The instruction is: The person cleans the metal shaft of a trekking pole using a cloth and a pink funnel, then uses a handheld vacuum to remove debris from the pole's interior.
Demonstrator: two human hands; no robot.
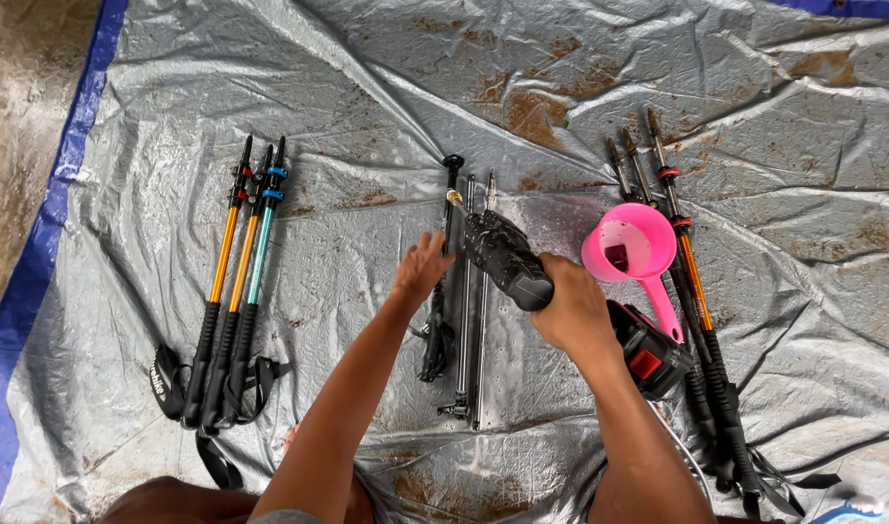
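My right hand [572, 312] grips a black cordless spray gun [507, 257] with a brass nozzle pointing up-left and a red-and-black battery [648, 357] at its base. My left hand [420, 272] rests with fingers spread on a disassembled black trekking pole [448, 281] lying in the middle of the tarp. Two thin metal pole sections [471, 311] lie beside it, right under the gun.
A wet, mud-stained silver tarp [367, 97] with a blue edge covers the ground. Three collapsed poles, orange and blue [236, 291], lie at left. Three more poles [696, 291] lie at right under a pink scoop [633, 247]. A brush [847, 509] peeks in bottom right.
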